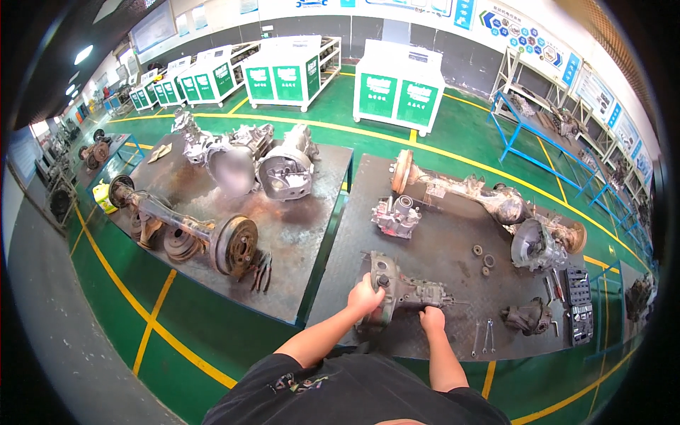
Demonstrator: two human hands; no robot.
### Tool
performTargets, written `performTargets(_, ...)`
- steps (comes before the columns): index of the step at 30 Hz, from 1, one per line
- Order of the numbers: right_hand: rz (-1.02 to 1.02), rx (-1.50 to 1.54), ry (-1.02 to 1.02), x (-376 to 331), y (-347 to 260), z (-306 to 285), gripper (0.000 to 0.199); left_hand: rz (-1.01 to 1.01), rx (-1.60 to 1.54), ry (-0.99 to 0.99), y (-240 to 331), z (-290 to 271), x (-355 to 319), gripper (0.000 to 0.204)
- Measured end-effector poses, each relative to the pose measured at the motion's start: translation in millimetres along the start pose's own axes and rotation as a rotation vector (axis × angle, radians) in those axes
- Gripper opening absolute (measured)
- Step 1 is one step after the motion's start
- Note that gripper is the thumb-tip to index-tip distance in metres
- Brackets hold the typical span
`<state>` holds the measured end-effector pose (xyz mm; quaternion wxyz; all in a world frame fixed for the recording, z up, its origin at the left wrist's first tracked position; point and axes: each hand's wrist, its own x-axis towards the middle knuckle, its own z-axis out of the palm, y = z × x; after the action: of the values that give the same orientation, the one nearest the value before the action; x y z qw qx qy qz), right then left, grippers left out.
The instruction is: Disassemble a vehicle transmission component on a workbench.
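A dirty metal gearbox (pixel 407 292) lies on the right-hand steel workbench, right in front of me. Its wide bell-shaped end is to the left, and a thin shaft sticks out of its narrow end to the right. My left hand (pixel 365 296) is closed on the wide housing, with the thumb near a dark round part on top. At the near side of the narrow end, my right hand (pixel 431 319) is closed against the casing, its fingertips partly hidden by it.
Wrenches (pixel 489 336), a differential-like dark casting (pixel 528 316) and a socket set (pixel 579 304) lie to the right. Behind are a small silver housing (pixel 397 216), several rings (pixel 488 261) and a rusty axle (pixel 460 188). The left bench holds another axle (pixel 185 227) and pliers (pixel 263 272).
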<state>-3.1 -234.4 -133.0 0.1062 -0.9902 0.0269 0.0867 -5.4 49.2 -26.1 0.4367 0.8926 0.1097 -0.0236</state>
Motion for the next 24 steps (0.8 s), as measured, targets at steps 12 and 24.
performTargets(12, 0.103, 0.009, 0.102, -1.1, -8.6, 3.9, 0.032, 0.005, 0.024, 0.03, -4.7, 3.9, 2.2, 0.072)
performTargets(24, 0.038, -0.042, 0.077, -4.8, -10.8, -3.2, 0.033, 0.0, 0.005, -0.001, 1.3, -2.3, -1.3, 0.07)
